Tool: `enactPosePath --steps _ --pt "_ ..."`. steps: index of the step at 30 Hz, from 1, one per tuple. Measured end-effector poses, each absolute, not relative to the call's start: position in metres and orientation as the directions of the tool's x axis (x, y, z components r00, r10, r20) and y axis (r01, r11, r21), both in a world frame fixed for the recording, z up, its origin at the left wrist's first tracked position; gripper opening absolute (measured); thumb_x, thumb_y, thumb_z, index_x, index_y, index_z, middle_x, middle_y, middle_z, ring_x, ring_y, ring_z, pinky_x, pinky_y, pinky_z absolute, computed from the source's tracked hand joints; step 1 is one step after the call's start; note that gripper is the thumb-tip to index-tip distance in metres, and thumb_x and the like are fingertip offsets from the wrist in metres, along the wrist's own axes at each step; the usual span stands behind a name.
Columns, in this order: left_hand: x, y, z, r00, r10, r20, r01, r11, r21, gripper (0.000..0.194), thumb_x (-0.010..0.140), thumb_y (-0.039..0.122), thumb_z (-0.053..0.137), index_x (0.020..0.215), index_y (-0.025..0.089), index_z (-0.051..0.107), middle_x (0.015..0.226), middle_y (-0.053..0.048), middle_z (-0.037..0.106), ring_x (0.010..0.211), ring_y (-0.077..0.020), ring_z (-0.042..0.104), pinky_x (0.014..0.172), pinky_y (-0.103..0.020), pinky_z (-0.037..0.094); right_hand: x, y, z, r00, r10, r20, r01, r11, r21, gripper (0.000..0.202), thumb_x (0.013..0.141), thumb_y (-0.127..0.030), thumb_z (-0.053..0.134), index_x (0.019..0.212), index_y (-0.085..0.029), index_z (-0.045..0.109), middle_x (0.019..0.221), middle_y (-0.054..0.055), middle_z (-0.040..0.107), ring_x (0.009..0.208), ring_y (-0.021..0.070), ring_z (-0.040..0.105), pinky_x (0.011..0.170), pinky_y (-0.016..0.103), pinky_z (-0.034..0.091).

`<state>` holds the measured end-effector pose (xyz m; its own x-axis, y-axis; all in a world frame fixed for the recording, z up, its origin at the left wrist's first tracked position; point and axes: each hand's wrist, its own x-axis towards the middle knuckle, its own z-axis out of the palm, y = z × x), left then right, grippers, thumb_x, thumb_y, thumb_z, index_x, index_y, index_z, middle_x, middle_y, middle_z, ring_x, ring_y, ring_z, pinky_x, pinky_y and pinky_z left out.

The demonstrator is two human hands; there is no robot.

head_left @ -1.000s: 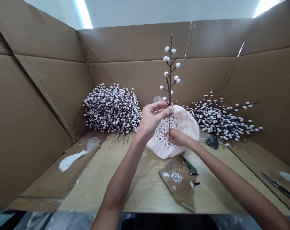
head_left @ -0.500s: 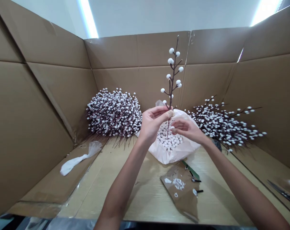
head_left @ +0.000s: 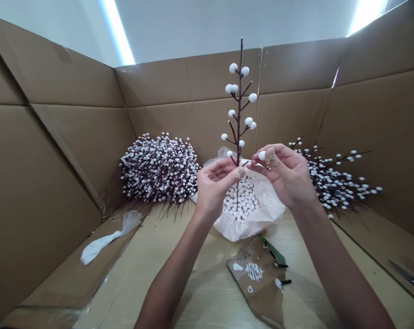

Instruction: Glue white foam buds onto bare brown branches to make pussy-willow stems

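Note:
Upright in front of me stands a brown artificial berry branch with white berries on several of its twigs; some twig tips are bare. My left hand pinches its stem low down between thumb and fingers. Just right of the stem, my right hand is closed on a single white berry, held between the thumb and fingers close to a bare low twig. Tan tape wraps both thumbs. Behind and below the hands lies an open white plastic bag full of loose white berries.
A dense bundle of finished-looking berry branches lies left, another bundle right. Nearer is a cardboard piece with white smears and black-handled bits. A white plastic strip lies left, scissors far right. Cardboard walls surround the table.
My right hand has risen from over the bag and turned, bringing the white berry up beside the low twig. The branch in my left hand now stands straighter and slightly further left.

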<state>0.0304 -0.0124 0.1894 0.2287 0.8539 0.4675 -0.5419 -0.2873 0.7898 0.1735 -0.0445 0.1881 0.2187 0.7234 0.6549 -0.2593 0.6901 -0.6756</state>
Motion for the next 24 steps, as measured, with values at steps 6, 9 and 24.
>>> enactPosePath --steps 6,9,24 --pt "0.0335 -0.0120 0.1869 0.225 0.846 0.483 -0.543 -0.303 0.784 0.022 0.054 0.014 0.081 0.075 0.018 0.073 0.066 0.001 0.070 0.059 -0.0067 0.062 0.061 -0.017 0.053 0.1634 -0.0458 0.1892 0.191 0.717 0.670 -0.240 0.696 -0.676 0.017 0.079 -0.033 0.071 0.080 -0.019 0.062 0.086 0.002 0.070 0.084 0.0166 0.069 0.079 0.033 0.059" --pt "0.0342 -0.0116 0.1861 0.227 0.846 0.483 -0.532 -0.308 0.789 0.023 0.054 0.014 0.082 0.075 0.018 0.073 0.065 0.001 0.070 0.059 -0.0071 0.063 0.061 -0.017 0.054 0.1635 -0.0465 0.1890 0.205 0.707 0.677 -0.226 0.707 -0.670 0.018 0.079 -0.033 0.072 0.080 -0.018 0.061 0.084 0.003 0.070 0.083 0.0168 0.069 0.076 0.032 0.059" --pt "0.0318 -0.0157 0.1870 0.224 0.811 0.540 -0.450 -0.405 0.795 0.022 0.057 0.021 0.082 0.078 0.019 0.073 0.074 -0.002 0.074 0.068 -0.0145 0.068 0.070 -0.027 0.058 0.1683 -0.0432 0.1849 0.225 0.709 0.669 -0.082 0.698 -0.712 0.024 0.078 -0.042 0.071 0.081 -0.021 0.061 0.083 0.003 0.070 0.085 0.0200 0.070 0.076 0.038 0.060"
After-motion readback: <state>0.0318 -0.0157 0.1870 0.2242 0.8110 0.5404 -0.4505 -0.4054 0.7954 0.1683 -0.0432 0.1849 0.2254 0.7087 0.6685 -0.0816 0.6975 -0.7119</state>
